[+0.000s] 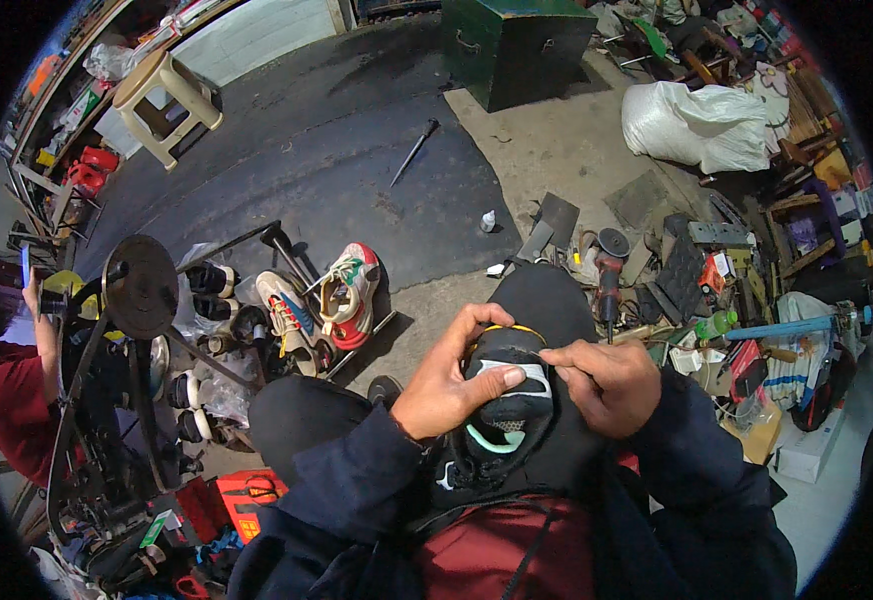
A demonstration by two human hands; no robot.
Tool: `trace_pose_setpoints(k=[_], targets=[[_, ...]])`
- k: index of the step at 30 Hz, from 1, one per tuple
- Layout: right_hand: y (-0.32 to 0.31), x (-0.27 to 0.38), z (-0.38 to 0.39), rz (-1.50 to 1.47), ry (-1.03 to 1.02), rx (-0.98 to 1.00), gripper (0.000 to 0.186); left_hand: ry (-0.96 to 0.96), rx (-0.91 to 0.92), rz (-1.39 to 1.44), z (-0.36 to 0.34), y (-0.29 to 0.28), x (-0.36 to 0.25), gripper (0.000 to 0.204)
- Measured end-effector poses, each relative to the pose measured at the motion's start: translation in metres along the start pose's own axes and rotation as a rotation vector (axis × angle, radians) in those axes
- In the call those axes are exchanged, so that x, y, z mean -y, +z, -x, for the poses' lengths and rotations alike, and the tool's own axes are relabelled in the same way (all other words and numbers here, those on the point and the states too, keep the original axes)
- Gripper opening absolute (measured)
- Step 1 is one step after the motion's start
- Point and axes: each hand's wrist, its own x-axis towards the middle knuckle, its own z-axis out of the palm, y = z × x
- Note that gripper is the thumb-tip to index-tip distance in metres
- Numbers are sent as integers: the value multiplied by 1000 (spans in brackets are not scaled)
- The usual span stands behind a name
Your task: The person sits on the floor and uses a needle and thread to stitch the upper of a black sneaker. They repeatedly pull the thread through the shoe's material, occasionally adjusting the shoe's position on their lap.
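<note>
A black sneaker [510,405] with pale grey and mint-green trim lies on my lap, its toe pointing away from me. My left hand [452,380] is closed round the left side of the shoe, thumb on its upper and fingers over the toe end. A thin yellow line runs along the toe's edge. At the right of the toe, my right hand [609,388] is pinched, with its fingertips at the sole edge. Something thin and light may be between those fingertips, but it is too small to name.
A pair of multicoloured sneakers [349,290] stands at left, beside a black metal stand with a round plate [141,287]. An angle grinder [611,270] lies among tools at right. Farther off are a green box [512,55], a plastic stool [167,105] and a white sack [697,125]. Someone's red sleeve [17,405] shows far left.
</note>
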Motion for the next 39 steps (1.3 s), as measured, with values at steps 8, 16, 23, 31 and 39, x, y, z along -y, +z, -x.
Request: trace_pose_setpoints(k=[8,16,23,31,39], targets=[[-17,19,4,-86,112,54,29,3,8,-21,-5,-1,-2,60],[-6,9,-3,-20,16,6,31,17,-1,-47,-5,1,-1,58],[-2,35,-13,391,187,141,26,36,-5,-56,-4,3,0,54],[25,38,-13,279,222,-33,23,121,-69,-155,-1,0,8,46],[40,22,-4,-193,220,-208,18,103,-69,-70,0,-2,7,46]])
